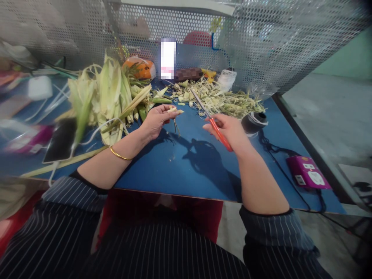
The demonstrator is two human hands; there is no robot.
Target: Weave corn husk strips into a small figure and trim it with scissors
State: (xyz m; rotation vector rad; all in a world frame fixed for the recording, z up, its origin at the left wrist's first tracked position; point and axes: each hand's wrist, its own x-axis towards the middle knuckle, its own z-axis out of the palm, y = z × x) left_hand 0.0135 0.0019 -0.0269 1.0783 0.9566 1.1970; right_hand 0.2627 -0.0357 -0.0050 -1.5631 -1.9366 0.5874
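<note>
My left hand (161, 117) is closed in a pinch on a small pale piece of corn husk (176, 111). Thin brownish strands dangle below those fingers. In my right hand (228, 128) is a pair of scissors (218, 133) with red handles, its narrow metal blades pointing up and away to the left. The blades are apart from the husk piece. Left of my left hand lies a large bundle of green and pale corn husks (107, 97). Beyond the scissors spreads a heap of shredded husk trimmings (223, 100).
A lit phone (167, 58) stands at the back of the blue table (151, 174), before a perforated metal screen (197, 23). An orange packet (142, 69) is behind the husks. At right are a black cylinder (253, 123) and a purple power socket (308, 172) with cables. A dark phone (60, 140) lies left.
</note>
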